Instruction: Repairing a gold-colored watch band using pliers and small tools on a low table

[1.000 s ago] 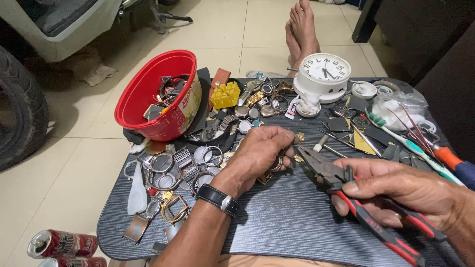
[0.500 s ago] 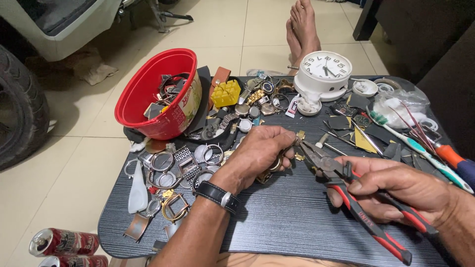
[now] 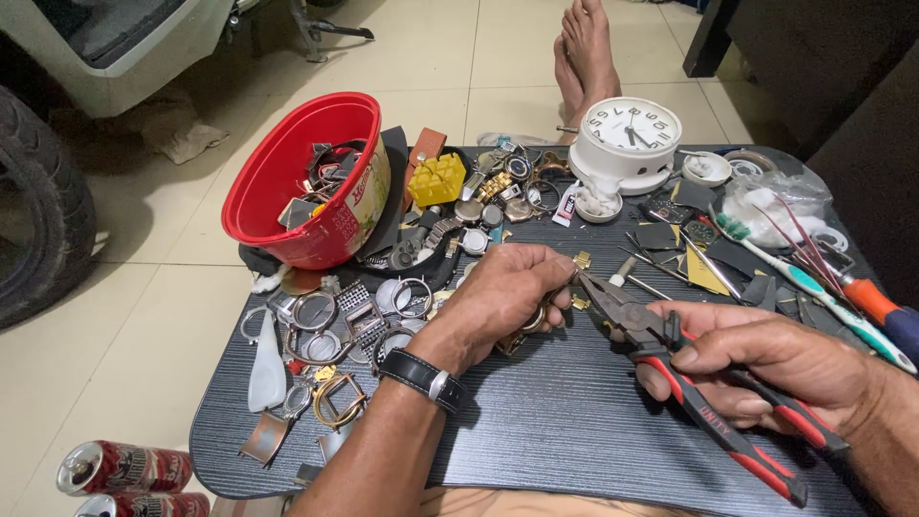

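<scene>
My left hand [image 3: 498, 302], with a black wristwatch [image 3: 426, 378] on the wrist, pinches a gold-coloured watch band [image 3: 536, 318] just above the dark table [image 3: 555, 421]. My right hand [image 3: 766, 359] grips red and black pliers [image 3: 708, 402]. The pliers' jaws [image 3: 598, 287] point left at the band, right beside my left fingertips. Whether the jaws touch the band is unclear.
A red bowl [image 3: 306, 182] of watch parts stands at the back left, with loose cases and straps [image 3: 325, 335] in front of it. A white alarm clock [image 3: 630, 139], a yellow block [image 3: 437, 179], a toothbrush [image 3: 804, 278] and small tools lie behind. Cans [image 3: 120, 469] sit on the floor.
My right hand has brought the pliers leftward, so the jaws now sit at the band held by my left hand. My left hand has barely moved.
</scene>
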